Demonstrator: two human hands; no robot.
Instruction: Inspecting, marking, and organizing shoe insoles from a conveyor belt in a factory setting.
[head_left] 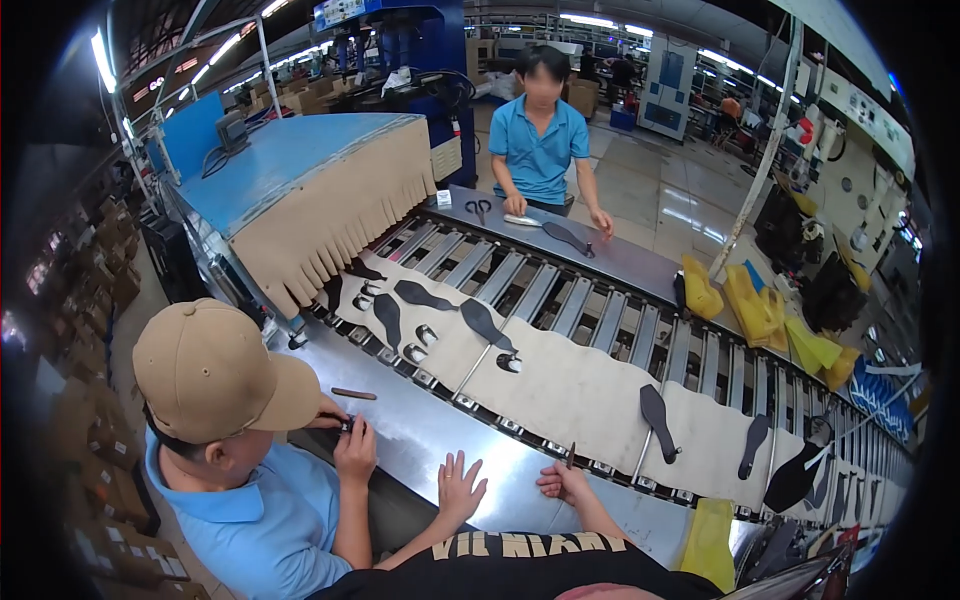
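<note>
Silvery metal spreads under my two hands as I look down from my head: a smooth worktable (515,478) beside the slatted conveyor (575,305). My left hand (459,490) is laid out with fingers spread, grasping nothing, above the tabletop. My right hand (567,483) curls its fingers round a thin dark tool (571,456), which points up near the conveyor's close edge. Cream cloth (560,390) runs along the slats, carrying dark sole-shaped pieces (386,318) and small curved black-and-white parts (508,362). At its far-left end it meets the tan fringe (340,210) of a blue-topped housing (310,145); what that holds is hidden from me. Cardboard boxes (143,550) crowd the floor to my left, their contents too dim to tell. A blue bin (622,119) stands far back, its inside unreadable too. Close on my left, a co-worker in a tan cap (205,365) fingers a small dark thing (347,424); a brown stick (354,394) lies just beyond.
</note>
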